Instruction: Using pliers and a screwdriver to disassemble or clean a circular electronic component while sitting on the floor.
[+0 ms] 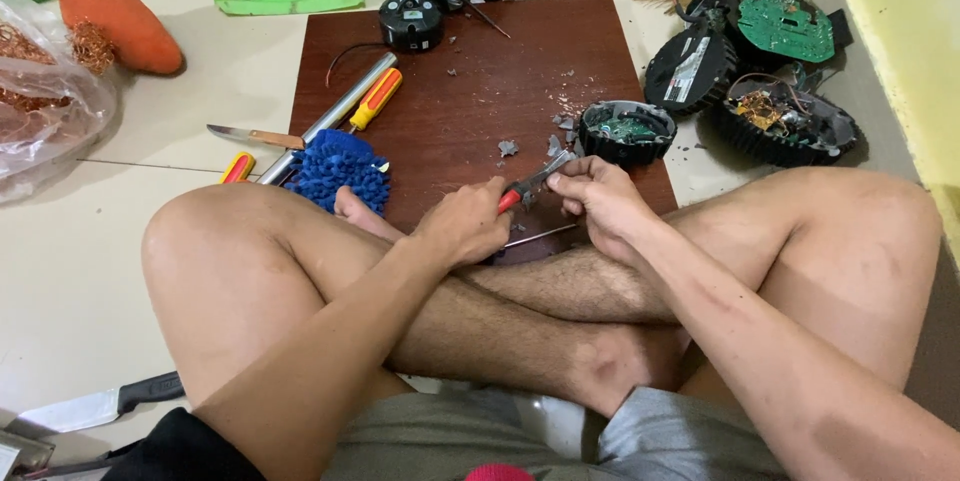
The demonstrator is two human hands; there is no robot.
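Over the near edge of a brown board [450, 111], the left hand [468, 226] was closed around red-handled pliers [528, 186]. Just right of it, the right hand [600, 199] pinched a small grey piece at the pliers' tip. A round black casing [627, 133] lay just beyond, amid grey chips. Far left lay a screwdriver [375, 101].

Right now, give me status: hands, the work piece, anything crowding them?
Left hand grips red-handled pliers. Right hand pinches small grey piece at the jaws. Round black casing just beyond, plastic chips on brown board.
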